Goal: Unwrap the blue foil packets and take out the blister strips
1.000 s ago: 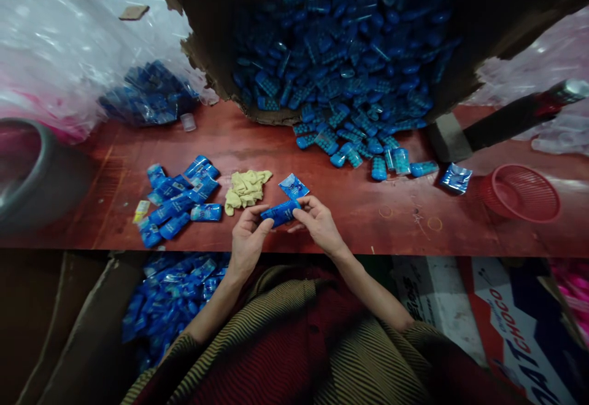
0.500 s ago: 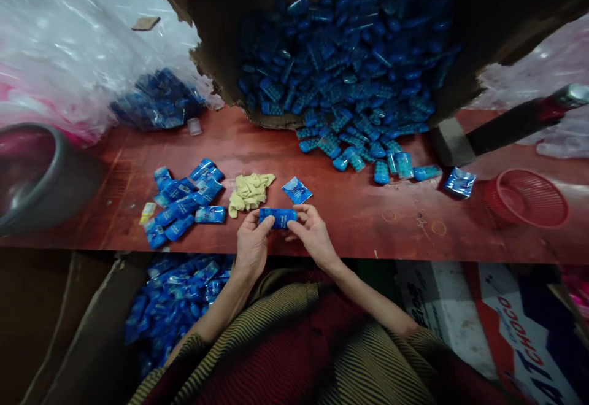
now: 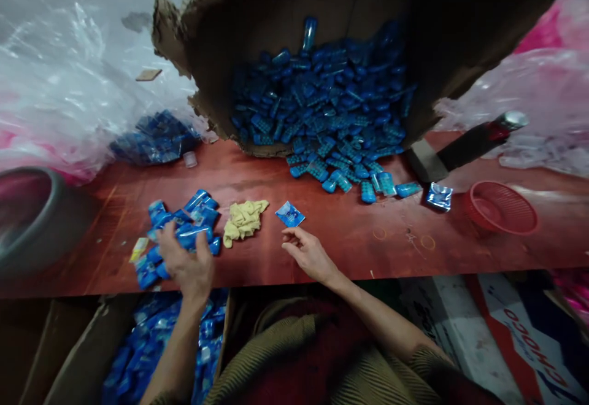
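Note:
My left hand reaches over a small heap of blue packets on the red table; its fingers curl round one blue packet at the heap's near edge. My right hand rests near the table's front edge with fingers loosely apart and nothing in them, just below a single flat blue packet. A crumpled yellow cloth lies between the heap and that packet.
A torn cardboard box on its side spills several blue blister items onto the table. A red basket stands at right, a grey bowl at left. A carton of blue packets sits below the table edge.
Both hands held one blue packet at the table's front; now my left hand has carried it left to the heap and my right hand has let go. The view tilted upward.

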Demonstrator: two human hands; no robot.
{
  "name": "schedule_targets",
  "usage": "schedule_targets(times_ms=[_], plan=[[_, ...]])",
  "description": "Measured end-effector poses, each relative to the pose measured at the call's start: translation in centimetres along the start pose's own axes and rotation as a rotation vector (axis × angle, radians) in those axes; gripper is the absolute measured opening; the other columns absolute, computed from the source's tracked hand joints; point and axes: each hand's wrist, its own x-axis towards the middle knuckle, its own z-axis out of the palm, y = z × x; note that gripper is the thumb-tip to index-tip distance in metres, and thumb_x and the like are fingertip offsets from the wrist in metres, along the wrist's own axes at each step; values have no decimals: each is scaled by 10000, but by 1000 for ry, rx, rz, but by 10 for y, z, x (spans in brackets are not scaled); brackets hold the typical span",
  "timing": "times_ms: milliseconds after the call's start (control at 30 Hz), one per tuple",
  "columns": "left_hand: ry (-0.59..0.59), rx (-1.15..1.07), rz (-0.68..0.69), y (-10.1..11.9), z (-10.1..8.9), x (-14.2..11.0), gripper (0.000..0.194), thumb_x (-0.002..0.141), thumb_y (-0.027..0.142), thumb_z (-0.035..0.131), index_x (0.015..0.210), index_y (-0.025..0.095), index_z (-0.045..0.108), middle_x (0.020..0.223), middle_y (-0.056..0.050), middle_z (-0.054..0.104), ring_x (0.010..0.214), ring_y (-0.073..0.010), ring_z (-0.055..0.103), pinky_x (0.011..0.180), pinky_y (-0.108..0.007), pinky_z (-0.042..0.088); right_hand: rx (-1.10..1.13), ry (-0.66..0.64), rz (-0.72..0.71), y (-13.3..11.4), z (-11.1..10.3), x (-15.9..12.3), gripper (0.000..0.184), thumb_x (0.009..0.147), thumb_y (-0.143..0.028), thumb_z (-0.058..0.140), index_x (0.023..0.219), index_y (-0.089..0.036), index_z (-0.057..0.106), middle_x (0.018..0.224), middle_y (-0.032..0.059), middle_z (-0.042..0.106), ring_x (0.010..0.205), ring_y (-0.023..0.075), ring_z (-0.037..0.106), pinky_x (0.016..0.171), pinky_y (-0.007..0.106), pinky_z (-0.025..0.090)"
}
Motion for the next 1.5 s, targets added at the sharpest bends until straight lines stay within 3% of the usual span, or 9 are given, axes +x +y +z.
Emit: schedule_targets(times_ms=[100,333,533,633,733,867,1100,1300,1500], plan=[[-68,28,206,21,31,-26,524,859,354,500,1291,66,429,1328,-236,448,1347,-332,280,1088,-501,246,-199,-21,-42,5,-26,14,236,840,-263,551,1067,-201,574,888,25,652,771,140,601,734,282,465],[-172,153,371,39,78,-56,460,879,329,467,1265,79,479,1325,-225,477,1353,-363,262,1043,-556,283,-618,131,-146,9,-98,68,247,887,-269,503,1099,-176,591,1047,90,636,964,197,579,863,343,444],[-208,239,405,29,91,-67,424,876,296,475,1239,80,514,1328,-218,482,1341,-369,287,1030,-556,295,-951,-38,-347,-10,-86,158,329,887,-356,511,1180,-224,581,1217,97,574,1164,263,473,981,451,366],[-197,262,415,25,95,-69,416,877,284,469,1237,82,520,1326,-217,484,1346,-366,279,1031,-558,293,-1083,-120,-295,-10,-74,207,437,867,-420,518,1270,-252,523,1401,104,433,1332,324,290,1065,550,233],[-210,266,429,22,96,-68,393,873,280,471,1213,98,543,1315,-205,499,1347,-360,281,1032,-556,298,-1115,-136,-231,1,-80,233,484,842,-419,544,1272,-195,531,1420,141,409,1351,373,245,1058,611,194],[-247,271,421,24,94,-65,355,868,276,473,1165,114,580,1309,-203,506,1348,-366,278,1018,-566,318,-1121,-128,-215,22,-101,224,401,838,-359,546,1200,-190,580,1414,121,418,1332,377,268,1034,629,212],[-292,235,356,35,93,-63,330,861,296,475,1120,133,598,1318,-220,492,1340,-386,287,1012,-605,301,-1146,-119,-256,40,-114,168,311,813,-352,594,1072,-186,637,1376,111,461,1293,377,310,1009,633,225],[-329,232,299,44,90,-63,398,867,338,457,1150,86,580,1333,-239,469,1346,-383,269,1043,-586,254,-1159,-138,-341,42,-123,126,332,798,-366,627,1074,-184,646,1312,114,510,1212,364,401,969,579,308],[-348,188,233,43,89,-66,429,875,343,438,1195,81,553,1359,-220,450,1358,-357,256,1078,-552,205,-1143,-181,-271,33,-124,92,343,795,-291,641,1119,-180,624,1371,140,444,1287,404,300,986,665,218]])
